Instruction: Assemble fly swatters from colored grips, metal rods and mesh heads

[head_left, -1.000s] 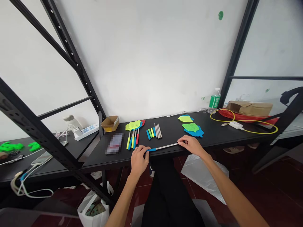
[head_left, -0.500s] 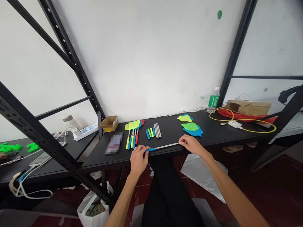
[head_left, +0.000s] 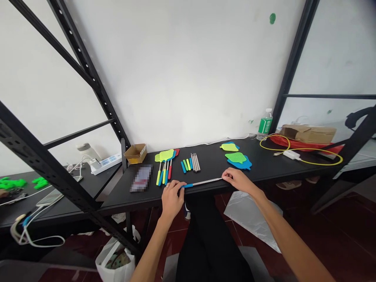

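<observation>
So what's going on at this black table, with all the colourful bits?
A person holds a thin metal rod flat along the front edge of the black table. The left hand grips its blue handle; the right hand pinches the bare end. Behind lie finished fly swatters, loose grips, spare rods and swatter heads.

**A bare assembly bench in a small workshop**

This looks like a makeshift workshop or packing room, not a home. The black table [head_left: 264, 172] is slotted into black metal racking [head_left: 88, 74] against a plain white wall [head_left: 188, 70]. Beyond the person's left hand [head_left: 172, 197], finished fly swatters [head_left: 165, 164] lie in a row, with loose coloured grips [head_left: 186, 164] and metal rods [head_left: 196, 162] just beside them. Beyond the right hand [head_left: 239, 181] lie swatter heads [head_left: 237, 158]. Far to the left sits a power strip [head_left: 107, 161]; far right, cardboard packaging [head_left: 310, 134] and a yellow cable [head_left: 302, 150].
</observation>
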{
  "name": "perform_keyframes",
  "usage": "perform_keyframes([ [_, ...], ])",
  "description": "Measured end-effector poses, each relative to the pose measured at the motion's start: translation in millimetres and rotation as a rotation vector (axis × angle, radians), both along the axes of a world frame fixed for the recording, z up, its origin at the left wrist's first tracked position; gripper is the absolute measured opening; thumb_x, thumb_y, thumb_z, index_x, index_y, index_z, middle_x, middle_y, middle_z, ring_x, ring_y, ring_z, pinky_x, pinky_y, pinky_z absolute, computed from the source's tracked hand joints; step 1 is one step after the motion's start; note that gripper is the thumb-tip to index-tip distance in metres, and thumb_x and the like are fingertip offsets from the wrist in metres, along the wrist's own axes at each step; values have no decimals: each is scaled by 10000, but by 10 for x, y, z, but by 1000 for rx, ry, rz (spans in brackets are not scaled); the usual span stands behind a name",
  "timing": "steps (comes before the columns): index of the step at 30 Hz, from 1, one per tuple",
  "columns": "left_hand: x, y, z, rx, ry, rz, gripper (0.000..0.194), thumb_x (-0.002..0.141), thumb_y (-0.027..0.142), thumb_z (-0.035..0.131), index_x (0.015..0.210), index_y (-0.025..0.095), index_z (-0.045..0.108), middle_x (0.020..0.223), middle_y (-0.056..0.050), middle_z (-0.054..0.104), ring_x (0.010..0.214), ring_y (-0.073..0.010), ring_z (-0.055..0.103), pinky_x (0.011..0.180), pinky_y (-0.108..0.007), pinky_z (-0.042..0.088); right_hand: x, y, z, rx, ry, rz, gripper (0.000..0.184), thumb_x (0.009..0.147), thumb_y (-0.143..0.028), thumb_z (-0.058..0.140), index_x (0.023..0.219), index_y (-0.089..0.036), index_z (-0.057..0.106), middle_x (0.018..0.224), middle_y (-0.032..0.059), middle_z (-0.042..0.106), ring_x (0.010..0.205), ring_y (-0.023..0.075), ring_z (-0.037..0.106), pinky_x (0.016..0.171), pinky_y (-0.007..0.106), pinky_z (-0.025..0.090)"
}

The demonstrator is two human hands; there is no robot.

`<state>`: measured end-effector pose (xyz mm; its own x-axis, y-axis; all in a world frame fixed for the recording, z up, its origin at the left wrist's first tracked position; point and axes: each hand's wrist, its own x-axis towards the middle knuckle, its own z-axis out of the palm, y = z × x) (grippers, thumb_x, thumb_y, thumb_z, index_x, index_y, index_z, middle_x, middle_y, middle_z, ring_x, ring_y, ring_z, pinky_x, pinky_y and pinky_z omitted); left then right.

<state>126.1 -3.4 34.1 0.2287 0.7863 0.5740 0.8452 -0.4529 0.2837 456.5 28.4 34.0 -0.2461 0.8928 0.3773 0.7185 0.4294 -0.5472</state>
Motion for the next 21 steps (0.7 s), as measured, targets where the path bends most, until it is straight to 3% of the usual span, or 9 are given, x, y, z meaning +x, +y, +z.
perform_keyframes([
  [5, 0, 7, 0, -3, -2, -5, 287, 962, 247, 423, 1046, 274, 696, 1023, -46, 649, 922, -223, 593, 781, -348, 466, 3, -28, 27, -7, -11, 2, 164, 855, -350, 597, 940, -230, 671, 863, 31, 636, 731, 175, 557, 688, 305, 420],
  [10, 2, 2, 4, 2, -2, -7, 288, 965, 255, 418, 1051, 275, 693, 1019, -46, 646, 924, -221, 596, 802, -352, 466, 2, -22, 24, -16, -24, 10, 156, 868, -333, 568, 813, -227, 669, 853, 36, 640, 752, 182, 568, 714, 315, 423],
  [17, 2, 1, 1, 5, -3, -3, 289, 959, 262, 423, 1050, 276, 697, 1016, -53, 647, 928, -227, 597, 810, -364, 469, -9, -46, 43, -16, -3, -7, 169, 848, -365, 602, 923, -235, 679, 856, 30, 646, 712, 170, 554, 672, 300, 426],
  [21, 5, -2, -2, 8, -4, -4, 292, 961, 263, 420, 1052, 277, 697, 1016, -51, 645, 935, -225, 599, 822, -360, 470, -7, -41, 48, -16, -14, 15, 140, 854, -333, 585, 822, -226, 670, 851, 32, 650, 752, 180, 574, 713, 309, 431],
])
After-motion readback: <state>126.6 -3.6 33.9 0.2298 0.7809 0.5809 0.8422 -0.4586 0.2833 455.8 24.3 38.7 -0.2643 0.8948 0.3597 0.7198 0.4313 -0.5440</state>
